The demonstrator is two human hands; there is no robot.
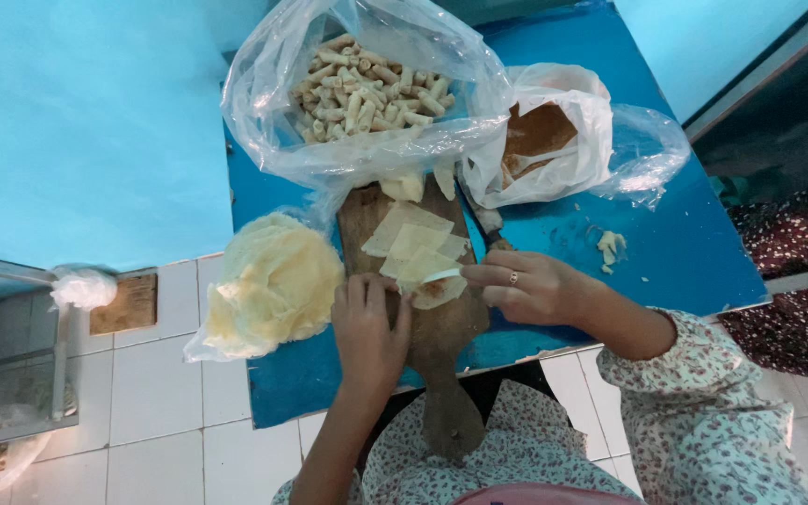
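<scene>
I look down on a small blue table (666, 252) with tiled floor beyond its left and near edges. A wooden cutting board (441, 327) lies in the middle, its handle pointing toward me past the table's near edge. On it sits a loose pile of thin, pale pastry sheets (413, 243), square-cut and overlapping.

My left hand (367, 327) rests flat on the board, fingers pressing the near edge of the sheets, grasping nothing. My right hand (526, 285), ring on one finger, is curled with fingertips pinching a small knife (441, 275) over the lowest sheet.

The board is hemmed in. Just left, touching it, a clear bag holds a rounded stack of yellowish wrappers (273, 281), overhanging the table edge. At the far end a crinkled plastic bag of small rolled pastries (367, 89) crowds the board's top. To the right of that, a white bag with brown filling (535, 136). The only bare tabletop is on the right, where a few pale scraps (612, 245) lie.
</scene>
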